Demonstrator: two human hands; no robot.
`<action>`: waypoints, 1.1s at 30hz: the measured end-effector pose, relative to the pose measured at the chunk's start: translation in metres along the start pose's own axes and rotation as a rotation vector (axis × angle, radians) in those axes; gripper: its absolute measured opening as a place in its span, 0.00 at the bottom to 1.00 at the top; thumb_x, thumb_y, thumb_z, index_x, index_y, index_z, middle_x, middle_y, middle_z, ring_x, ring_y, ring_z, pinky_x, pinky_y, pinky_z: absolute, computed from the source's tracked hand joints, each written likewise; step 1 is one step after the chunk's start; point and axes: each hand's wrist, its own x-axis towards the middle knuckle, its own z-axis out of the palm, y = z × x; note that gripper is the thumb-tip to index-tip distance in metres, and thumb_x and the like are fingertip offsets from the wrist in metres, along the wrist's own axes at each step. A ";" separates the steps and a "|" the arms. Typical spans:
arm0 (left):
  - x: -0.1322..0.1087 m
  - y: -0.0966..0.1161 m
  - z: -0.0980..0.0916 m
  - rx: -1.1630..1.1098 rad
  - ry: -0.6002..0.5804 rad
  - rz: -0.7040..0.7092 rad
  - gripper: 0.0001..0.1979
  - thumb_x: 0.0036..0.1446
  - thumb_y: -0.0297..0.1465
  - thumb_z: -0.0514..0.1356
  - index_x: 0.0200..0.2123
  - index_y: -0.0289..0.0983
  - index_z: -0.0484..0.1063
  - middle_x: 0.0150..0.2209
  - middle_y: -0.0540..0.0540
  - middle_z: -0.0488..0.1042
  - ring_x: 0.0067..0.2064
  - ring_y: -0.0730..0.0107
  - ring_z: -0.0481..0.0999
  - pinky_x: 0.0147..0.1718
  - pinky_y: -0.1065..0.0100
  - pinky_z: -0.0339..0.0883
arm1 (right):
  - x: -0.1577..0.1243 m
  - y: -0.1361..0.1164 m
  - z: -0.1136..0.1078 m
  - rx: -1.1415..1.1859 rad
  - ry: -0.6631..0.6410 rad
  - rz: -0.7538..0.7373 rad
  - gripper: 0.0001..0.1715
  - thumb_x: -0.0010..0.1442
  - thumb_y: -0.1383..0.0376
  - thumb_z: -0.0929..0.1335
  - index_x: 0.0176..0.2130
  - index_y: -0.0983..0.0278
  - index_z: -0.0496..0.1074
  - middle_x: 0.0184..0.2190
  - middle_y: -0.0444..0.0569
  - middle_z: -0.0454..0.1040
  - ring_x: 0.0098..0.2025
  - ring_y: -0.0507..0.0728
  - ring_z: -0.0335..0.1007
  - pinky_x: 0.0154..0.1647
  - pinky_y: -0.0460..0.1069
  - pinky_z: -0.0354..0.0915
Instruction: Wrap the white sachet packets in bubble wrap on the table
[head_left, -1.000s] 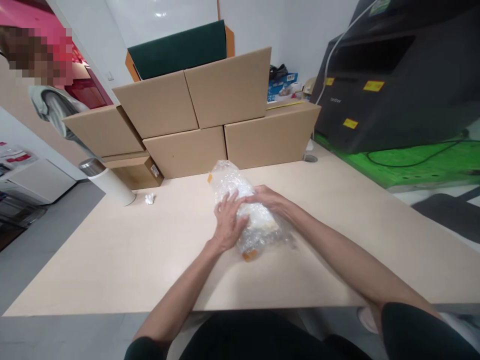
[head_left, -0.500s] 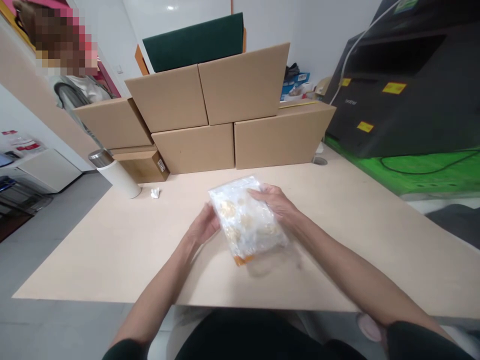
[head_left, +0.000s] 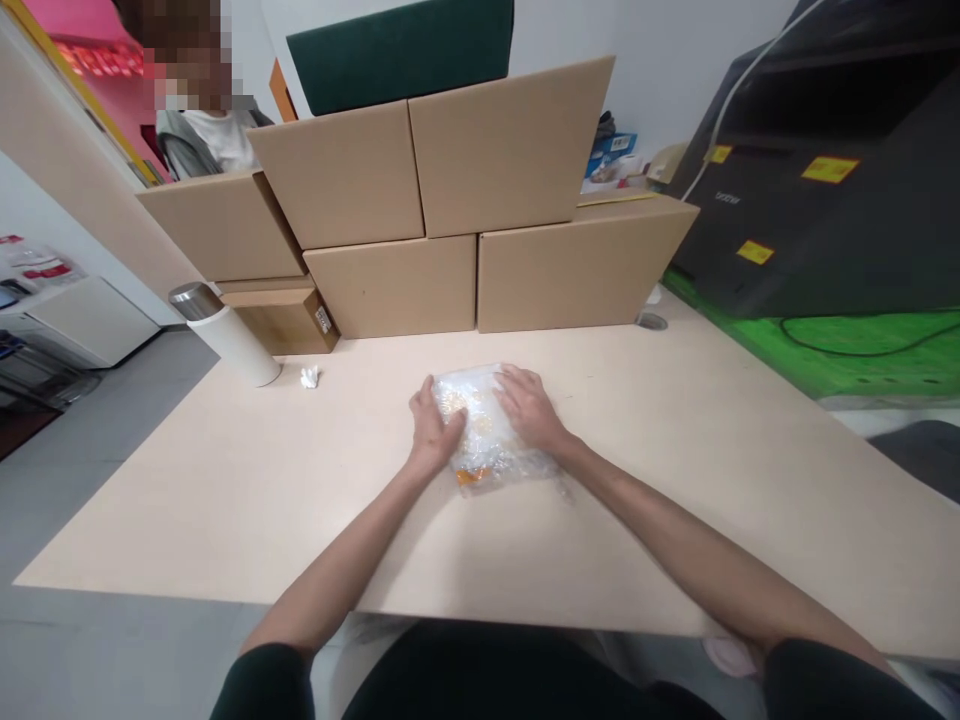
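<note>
A bundle wrapped in clear bubble wrap (head_left: 480, 432) lies flat on the pale wooden table (head_left: 225, 500), with yellowish and orange contents showing through. My left hand (head_left: 433, 432) presses on its left side, fingers spread over the wrap. My right hand (head_left: 529, 406) lies flat on its right half. Both hands hold the bundle down against the table top.
Several closed cardboard boxes (head_left: 465, 200) are stacked along the table's far edge. A white cylinder with a metal lid (head_left: 225, 335) and a crumpled scrap of paper (head_left: 309, 376) sit at the left. A black machine (head_left: 825, 180) stands at right. A person (head_left: 202, 130) is behind the boxes.
The bundle was lifted and turned over between both hands, then set down flat nearer the boxes. Both hands now press on top of it.
</note>
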 end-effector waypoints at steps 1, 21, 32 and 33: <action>0.001 -0.001 -0.003 0.129 -0.009 0.086 0.41 0.52 0.39 0.66 0.65 0.39 0.54 0.67 0.31 0.51 0.68 0.43 0.54 0.64 0.43 0.51 | -0.001 0.001 -0.003 -0.033 -0.061 -0.035 0.29 0.68 0.53 0.56 0.59 0.65 0.69 0.64 0.60 0.63 0.67 0.66 0.53 0.67 0.64 0.49; 0.021 0.000 -0.050 0.669 -0.737 0.204 0.67 0.38 0.55 0.69 0.72 0.39 0.36 0.73 0.34 0.29 0.72 0.38 0.27 0.65 0.40 0.20 | -0.015 0.022 -0.058 -0.098 -0.672 0.084 0.66 0.49 0.40 0.72 0.73 0.56 0.40 0.73 0.54 0.42 0.73 0.73 0.37 0.69 0.68 0.38; 0.012 0.027 -0.050 0.734 -0.778 0.098 0.69 0.36 0.52 0.70 0.72 0.37 0.34 0.72 0.34 0.27 0.72 0.37 0.26 0.66 0.37 0.23 | -0.028 0.032 -0.046 -0.224 -0.523 -0.023 0.61 0.52 0.36 0.67 0.73 0.55 0.42 0.74 0.52 0.35 0.74 0.70 0.26 0.71 0.67 0.38; 0.011 0.029 -0.051 0.743 -0.792 0.082 0.69 0.36 0.53 0.69 0.72 0.37 0.32 0.72 0.35 0.25 0.71 0.39 0.24 0.66 0.38 0.23 | -0.029 0.032 -0.045 -0.189 -0.525 -0.038 0.61 0.53 0.36 0.67 0.73 0.56 0.41 0.74 0.52 0.35 0.74 0.69 0.27 0.71 0.66 0.38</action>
